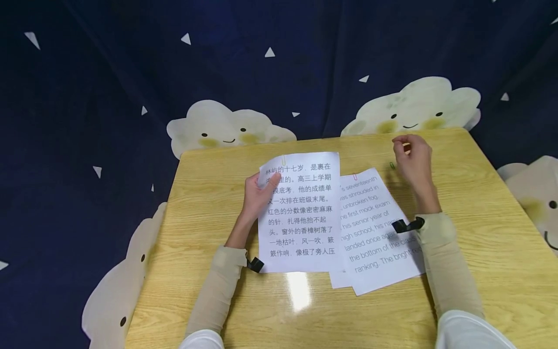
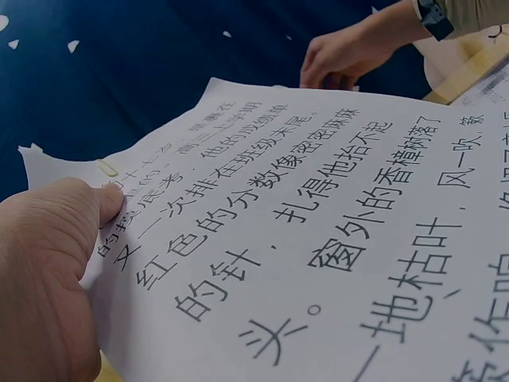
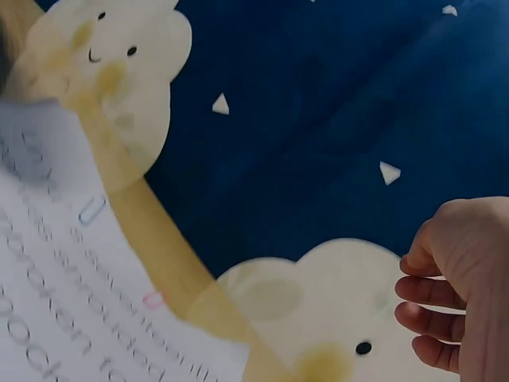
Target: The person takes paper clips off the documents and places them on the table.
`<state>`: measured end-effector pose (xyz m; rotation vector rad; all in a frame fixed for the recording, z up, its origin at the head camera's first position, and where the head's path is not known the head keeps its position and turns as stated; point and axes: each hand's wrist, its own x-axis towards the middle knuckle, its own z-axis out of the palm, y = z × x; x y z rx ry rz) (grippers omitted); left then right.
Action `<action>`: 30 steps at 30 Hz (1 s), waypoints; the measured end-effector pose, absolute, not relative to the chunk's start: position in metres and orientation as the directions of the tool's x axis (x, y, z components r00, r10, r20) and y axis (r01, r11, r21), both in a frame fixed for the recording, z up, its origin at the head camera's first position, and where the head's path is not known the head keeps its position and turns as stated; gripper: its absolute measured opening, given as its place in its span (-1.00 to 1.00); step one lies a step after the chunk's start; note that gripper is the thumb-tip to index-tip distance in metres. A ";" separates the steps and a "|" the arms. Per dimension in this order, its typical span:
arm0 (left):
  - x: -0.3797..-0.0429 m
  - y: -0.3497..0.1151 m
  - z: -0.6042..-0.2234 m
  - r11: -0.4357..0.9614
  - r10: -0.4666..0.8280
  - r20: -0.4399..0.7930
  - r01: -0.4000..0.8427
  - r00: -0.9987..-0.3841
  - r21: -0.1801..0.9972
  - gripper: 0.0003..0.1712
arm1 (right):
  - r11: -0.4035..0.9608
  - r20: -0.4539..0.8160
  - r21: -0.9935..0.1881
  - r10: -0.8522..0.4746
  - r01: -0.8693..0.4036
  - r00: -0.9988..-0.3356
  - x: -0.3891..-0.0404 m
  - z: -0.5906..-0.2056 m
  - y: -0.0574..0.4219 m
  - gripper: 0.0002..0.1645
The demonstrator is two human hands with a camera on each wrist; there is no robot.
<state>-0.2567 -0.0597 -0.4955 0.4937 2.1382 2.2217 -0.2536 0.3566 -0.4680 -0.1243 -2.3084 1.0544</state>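
My left hand (image 1: 260,194) holds a white printed sheet (image 1: 301,218) by its upper left side, with the thumb on top. The sheet is covered in large Chinese characters, and its top edge carries a yellow paper clip (image 1: 283,160). In the left wrist view the sheet (image 2: 318,239) is raised and tilted, its upper corner curling. Up at the far right, my right hand (image 1: 414,157) hovers above the table with loosely curled fingers; the right wrist view shows nothing between the fingers (image 3: 429,322). Closest to it is a green paper clip (image 1: 392,165) on the wood.
An English-text sheet (image 1: 379,232) with a pink paper clip (image 1: 355,177) lies right of the held sheet, overlapping another white sheet (image 1: 340,280). A blue paper clip (image 3: 92,211) shows in the right wrist view. Behind the wooden table (image 1: 209,208) hangs a dark blue cloud-patterned curtain (image 1: 314,63).
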 end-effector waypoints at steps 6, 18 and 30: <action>-0.256 -0.060 -0.493 -0.062 0.238 0.225 0.216 -0.945 0.974 -0.62 | 0.654 0.511 -0.724 0.298 -0.217 -0.806 -0.249 -0.451 0.338 -0.72; -0.245 -0.049 -0.484 -0.075 0.279 0.160 0.144 -0.947 0.987 -0.62 | 0.639 0.544 -0.717 0.263 -0.279 -0.797 -0.238 -0.432 0.318 -0.76; -0.240 -0.042 -0.491 -0.104 0.334 0.148 0.120 -0.931 0.987 -0.61 | 0.611 0.560 -0.694 0.125 -0.382 -0.819 -0.231 -0.425 0.290 -0.65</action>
